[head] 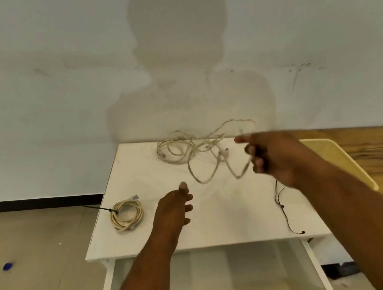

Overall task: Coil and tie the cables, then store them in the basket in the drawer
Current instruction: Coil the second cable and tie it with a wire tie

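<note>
One loose cable point(200, 145) trails from the right hand point(275, 155), its grip pinching it; left hand point(172, 206) spread.

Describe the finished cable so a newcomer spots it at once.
Find the white table by the wall. Near its front-left corner lies the beige coil. Unlike the loose tangle at the back, it is a neat ring cinched by a black tie.
</note>
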